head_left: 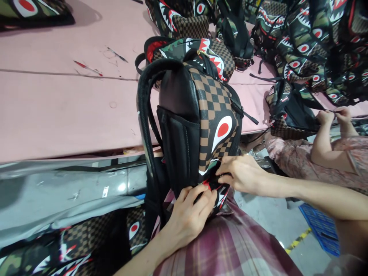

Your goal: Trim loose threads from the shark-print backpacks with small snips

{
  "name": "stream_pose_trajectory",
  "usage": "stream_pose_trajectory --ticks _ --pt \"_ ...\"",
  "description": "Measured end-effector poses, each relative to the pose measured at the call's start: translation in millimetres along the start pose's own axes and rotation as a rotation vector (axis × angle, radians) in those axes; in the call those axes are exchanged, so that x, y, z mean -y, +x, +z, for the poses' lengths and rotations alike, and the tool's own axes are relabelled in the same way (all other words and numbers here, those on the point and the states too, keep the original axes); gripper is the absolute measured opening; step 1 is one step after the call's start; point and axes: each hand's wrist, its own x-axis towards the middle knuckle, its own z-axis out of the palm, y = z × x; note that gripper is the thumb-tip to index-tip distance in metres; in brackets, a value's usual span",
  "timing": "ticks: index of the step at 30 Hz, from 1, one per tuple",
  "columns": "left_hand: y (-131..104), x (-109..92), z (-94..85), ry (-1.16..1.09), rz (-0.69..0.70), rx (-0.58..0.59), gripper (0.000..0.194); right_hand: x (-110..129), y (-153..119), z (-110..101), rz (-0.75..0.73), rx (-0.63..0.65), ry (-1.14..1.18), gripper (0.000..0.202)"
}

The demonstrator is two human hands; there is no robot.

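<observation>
A brown-and-black checkered backpack (211, 101) stands upright on my lap, leaning against the table edge. It has black sides, a red-and-white eye and a shark-mouth print. Low on its front, my left hand (191, 209) curls its fingers over the edge of the front pocket (222, 197), where red shows. My right hand (243, 174) pinches at the upper edge of that same pocket, from the other side. Whatever lies between its fingertips is too hidden to name. A black zipper pull (248, 115) hangs higher up on the bag's far side.
Behind the bag, another shark-print backpack (189, 50) lies on the pink table (57, 111). Thread snippers (87, 68) and a dark pointed tool (117, 55) lie left. More backpacks (301, 50) pile up right, beside a co-worker's hands (333, 117). Checkered bags (86, 237) sit below left.
</observation>
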Motion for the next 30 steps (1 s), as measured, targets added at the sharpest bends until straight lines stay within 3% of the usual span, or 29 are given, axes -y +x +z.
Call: stream_pose_trajectory --ticks 3,8,13,18,23,30 --pt "-1 -1 0.3 -0.004 -0.009 -0.013 0.025 -5 -8 -4 0.071 -0.117 0.024 0.024" --pt "-1 -1 -0.3 0.008 0.003 0.007 0.026 -1 -11 -11 0.07 0.054 -0.166 0.018" --pt "-3 0 0.6 0.022 0.007 0.009 0.027 7 3 -11 0.032 0.11 -0.241 0.016" --pt "-5 -1 1.6 0.044 0.002 0.014 0.027 10 6 -4 0.031 0.103 -0.17 0.016" --pt "-4 -1 0.4 0.045 -0.002 0.018 0.028 5 -6 -6 0.054 -0.011 -0.174 0.019" --pt "-4 0 -1.0 0.049 0.006 0.019 0.03 8 2 -9 0.003 0.058 -0.22 0.014"
